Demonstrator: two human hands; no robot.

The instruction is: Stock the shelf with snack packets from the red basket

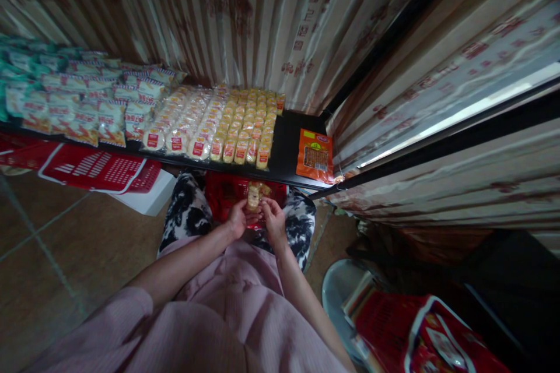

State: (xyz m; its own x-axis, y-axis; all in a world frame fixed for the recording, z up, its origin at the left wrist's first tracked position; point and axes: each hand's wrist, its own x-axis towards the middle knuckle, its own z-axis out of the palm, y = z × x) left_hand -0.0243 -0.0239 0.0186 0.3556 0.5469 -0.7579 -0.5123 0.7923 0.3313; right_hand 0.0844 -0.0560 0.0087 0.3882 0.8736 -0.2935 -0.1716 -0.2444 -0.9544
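Observation:
Over my lap my left hand [237, 218] and my right hand [273, 220] meet at a small yellow packaged snack [253, 197]. The left hand's fingers are curled at its lower left side, palm partly up. At its right edge, the thumb and fingers of my right hand pinch the wrapper. Below and behind them a red basket [214, 189] stands between my knees, its contents too dark to make out. Just beyond, rows of similar yellow packaged snacks [245, 128] lie on a black shelf [286, 140], beside rows of whitish round packaged snacks [181, 122].
An orange packet [315, 156] lies at the shelf's right end. White and teal snack bags [100, 102] fill the left. Under the shelf is another red basket [96, 169]. A pale tub [339, 285] and a red bag [394, 320] stand lower right. Curtains [262, 23] hang behind.

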